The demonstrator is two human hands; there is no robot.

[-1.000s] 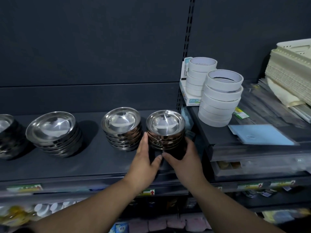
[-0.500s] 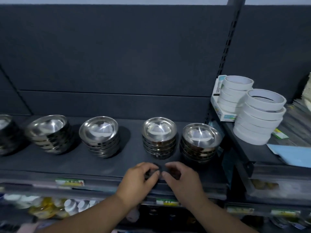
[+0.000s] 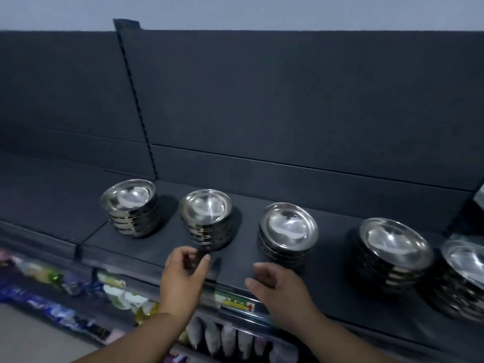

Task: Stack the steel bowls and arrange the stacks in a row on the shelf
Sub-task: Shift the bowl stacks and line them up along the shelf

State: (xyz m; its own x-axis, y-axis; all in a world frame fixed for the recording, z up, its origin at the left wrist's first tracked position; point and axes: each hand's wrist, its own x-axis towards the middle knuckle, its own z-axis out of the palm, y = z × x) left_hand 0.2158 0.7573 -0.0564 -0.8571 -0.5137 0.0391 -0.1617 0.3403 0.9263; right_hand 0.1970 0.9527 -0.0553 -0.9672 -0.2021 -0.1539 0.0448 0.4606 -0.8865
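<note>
Left stacks: first stack (image 3: 131,209) and second stack (image 3: 207,218) are sitting apart on the dark shelf (image 3: 146,248), bowls nesting, likely for steadiness.
Left hand (image 3: 184,271): curling just before the second stack; whether it is pinching anything, I cannot tell.
Right hand (image 3: 279,282): hovering slack, gripping nothing, below the third stack (image 3: 286,231).
Right end: fourth stack (image 3: 390,251) and fifth stack (image 3: 463,273) are extending the row.
Facing: mouths pointing up; each pile's long axis standing vertical.
</note>
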